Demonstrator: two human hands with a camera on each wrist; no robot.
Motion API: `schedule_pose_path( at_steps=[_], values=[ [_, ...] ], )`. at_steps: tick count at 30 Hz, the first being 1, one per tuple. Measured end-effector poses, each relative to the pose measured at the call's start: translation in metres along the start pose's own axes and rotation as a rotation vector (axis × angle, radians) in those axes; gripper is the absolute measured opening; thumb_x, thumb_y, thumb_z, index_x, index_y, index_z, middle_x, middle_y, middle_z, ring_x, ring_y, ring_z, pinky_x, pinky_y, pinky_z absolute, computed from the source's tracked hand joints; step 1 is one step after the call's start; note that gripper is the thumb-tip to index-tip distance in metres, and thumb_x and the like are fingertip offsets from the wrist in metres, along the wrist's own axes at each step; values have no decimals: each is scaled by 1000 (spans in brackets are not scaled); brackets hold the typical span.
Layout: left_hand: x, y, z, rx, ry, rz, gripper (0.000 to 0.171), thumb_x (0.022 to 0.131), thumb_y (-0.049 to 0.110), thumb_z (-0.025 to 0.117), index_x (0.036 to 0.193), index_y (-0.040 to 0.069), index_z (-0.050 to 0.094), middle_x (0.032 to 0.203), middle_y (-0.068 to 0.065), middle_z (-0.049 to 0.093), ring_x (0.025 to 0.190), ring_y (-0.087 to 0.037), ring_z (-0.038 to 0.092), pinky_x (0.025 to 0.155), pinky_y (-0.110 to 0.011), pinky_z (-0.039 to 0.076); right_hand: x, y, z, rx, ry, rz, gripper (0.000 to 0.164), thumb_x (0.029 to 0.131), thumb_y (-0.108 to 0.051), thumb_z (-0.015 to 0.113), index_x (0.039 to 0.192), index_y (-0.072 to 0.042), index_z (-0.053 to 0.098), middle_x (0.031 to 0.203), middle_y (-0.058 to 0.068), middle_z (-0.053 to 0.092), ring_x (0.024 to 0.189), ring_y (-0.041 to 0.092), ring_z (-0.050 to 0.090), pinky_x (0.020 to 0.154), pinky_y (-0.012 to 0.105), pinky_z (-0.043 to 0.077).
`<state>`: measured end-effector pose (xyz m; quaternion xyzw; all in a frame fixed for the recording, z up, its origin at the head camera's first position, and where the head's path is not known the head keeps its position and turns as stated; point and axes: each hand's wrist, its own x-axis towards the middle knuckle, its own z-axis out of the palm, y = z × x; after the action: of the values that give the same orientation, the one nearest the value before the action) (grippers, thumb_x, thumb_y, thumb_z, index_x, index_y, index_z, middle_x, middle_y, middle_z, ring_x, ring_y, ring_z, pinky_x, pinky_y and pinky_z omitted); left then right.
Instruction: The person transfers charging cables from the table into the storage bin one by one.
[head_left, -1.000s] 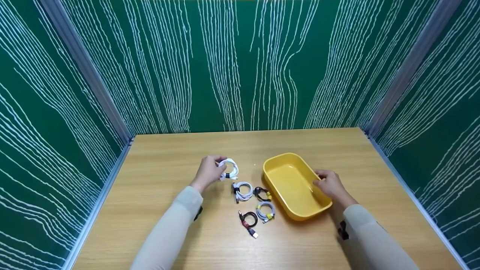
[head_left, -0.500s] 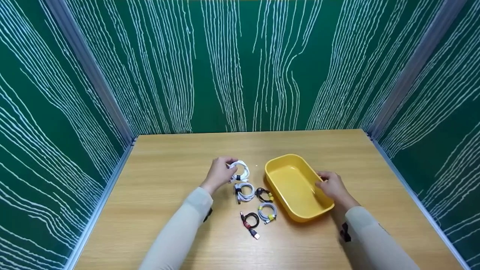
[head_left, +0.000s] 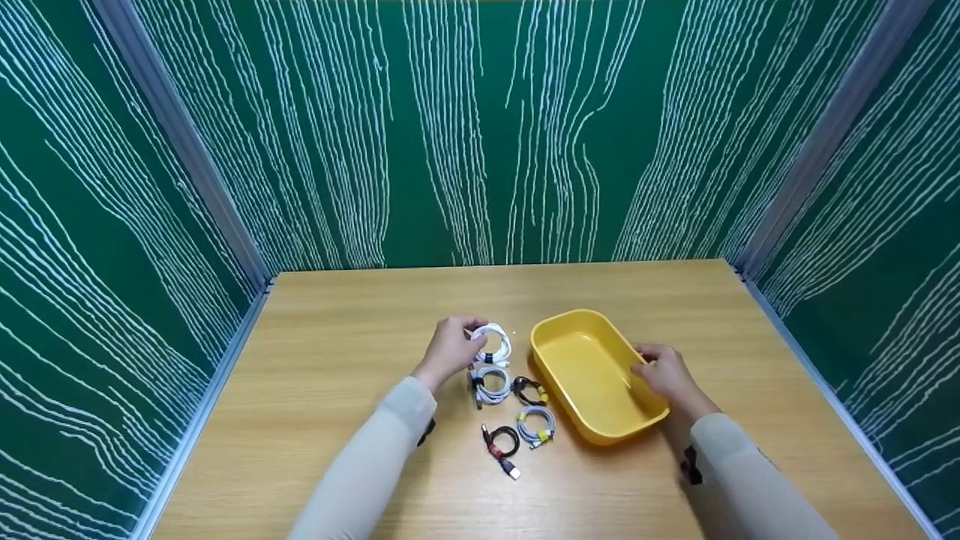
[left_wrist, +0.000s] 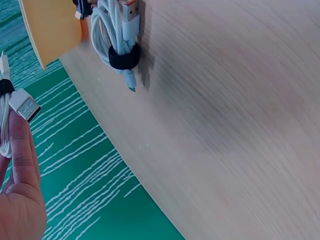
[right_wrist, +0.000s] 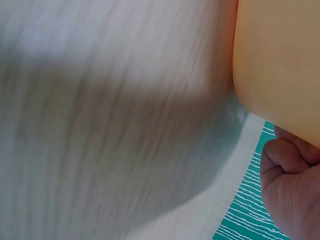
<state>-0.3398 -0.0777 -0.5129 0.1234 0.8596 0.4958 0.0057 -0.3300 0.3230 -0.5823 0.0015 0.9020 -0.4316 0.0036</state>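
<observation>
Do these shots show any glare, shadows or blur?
Head view: glints inside the yellow tray, a shadow beside the right sleeve; left wrist: a shadow beside the black-strapped cable on the table; right wrist: broad dark shadow, softened wood grain.

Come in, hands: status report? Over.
Left grip holding coiled white USB cable. Right grip on yellow bin. Nothing visibly blocking; four more coiled cables beside bin.
</observation>
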Motion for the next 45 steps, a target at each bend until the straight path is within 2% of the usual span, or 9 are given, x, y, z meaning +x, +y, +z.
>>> schedule_pose_path(
  at_steps=[4,8,13,22,31,38,42,45],
  values=[
    [1,1,4,-5,-6,-3,28,101,2,70,128,1,77,119,-16,78,86,-14,63,73,-24,55,0,0,0,-13,-6,-10,44,95,1,67,139,7,68,128,31,73,105,30,65,79,23,53],
    [3,3,9,-14,-17,1,27,101,2,70,128,2,77,116,-17,78,84,-13,62,69,-22,53,-1,0,1,-45,-6,-30,42,95,0,67,137,7,70,118,28,76,97,26,65,74,23,52],
    [5,8,13,-17,-27,9,28,102,2,70,129,1,76,123,-22,77,89,-14,62,77,-24,54,-1,0,-1,-38,-5,-31,42,95,0,67,137,9,69,119,29,75,100,29,66,76,23,53],
    [8,18,25,-45,-38,10,27,101,2,70,127,4,78,120,-16,78,87,-13,64,77,-25,58,-1,-1,-1,-11,-22,0,46,96,0,67,141,11,65,128,32,72,108,31,65,79,21,53],
    [9,26,34,-46,-57,6,27,102,5,70,128,7,78,120,-15,79,86,-12,66,76,-23,60,-2,-2,-2,-2,-14,1,44,96,1,66,139,11,67,126,31,73,106,28,65,78,19,52],
    [9,33,40,-74,-66,7,25,103,5,70,126,8,79,117,-14,79,73,-11,63,63,-23,57,-1,0,-1,14,2,-35,43,95,3,64,137,10,68,114,27,75,90,19,62,70,20,53],
    [9,35,44,-76,-74,12,25,104,7,71,127,8,79,116,-10,79,78,-10,64,66,-22,57,-2,-1,-1,19,1,-37,43,95,2,65,137,11,68,115,27,75,90,16,61,71,20,53],
    [10,37,47,-78,-81,14,24,104,8,71,127,8,79,119,-14,79,85,-12,66,71,-23,59,-3,-3,-1,22,-2,-21,42,96,2,65,137,10,68,118,28,75,92,17,62,72,19,52]
  ],
)
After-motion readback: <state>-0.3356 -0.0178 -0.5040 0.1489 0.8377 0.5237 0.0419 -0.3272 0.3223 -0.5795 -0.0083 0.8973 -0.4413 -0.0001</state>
